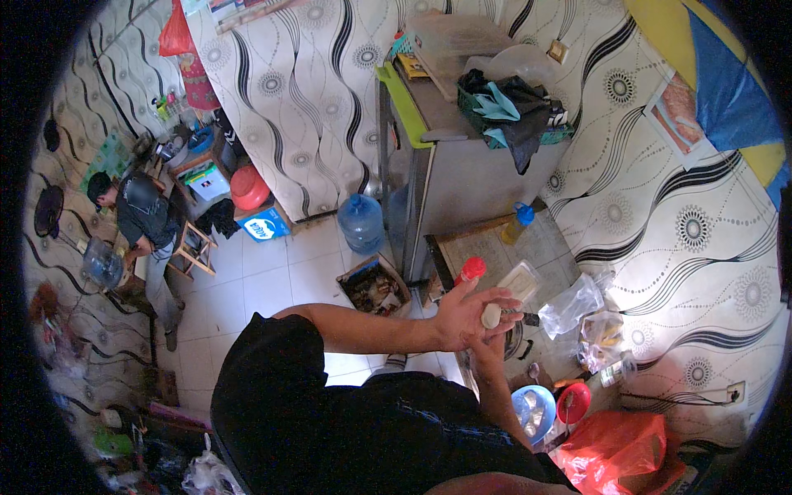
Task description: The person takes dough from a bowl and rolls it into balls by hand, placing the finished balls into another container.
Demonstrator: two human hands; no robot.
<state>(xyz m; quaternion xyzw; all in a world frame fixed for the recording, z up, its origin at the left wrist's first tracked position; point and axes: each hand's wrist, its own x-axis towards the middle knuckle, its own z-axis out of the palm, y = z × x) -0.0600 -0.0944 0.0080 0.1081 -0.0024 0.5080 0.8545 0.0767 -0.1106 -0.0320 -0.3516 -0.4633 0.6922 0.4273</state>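
Observation:
A small pale round piece, perhaps dough [491, 315], sits between my two hands. My left hand [461, 314] reaches in from the left with its fingers spread beside the piece. My right hand [492, 348] is close against it from below, its fingers near the piece's lower side and partly overlapped. Just beyond the hands, a clear rectangular container with pale contents [520, 281] rests on the tiled counter [486, 250], near a red-capped bottle [471, 269]. A pan lid [515, 342] is partly hidden by my hands. Nearer me, a blue bowl [533, 411] holds several whitish pieces.
Beside the blue bowl are a red bowl [573, 402] and red plastic bag [612, 448]. Clear bags [572, 306] lie by the wall. A blue-topped bottle [518, 224], refrigerator [476, 192], open carton [374, 288] and water jug [361, 223] stand beyond. Another person [148, 210] is far left.

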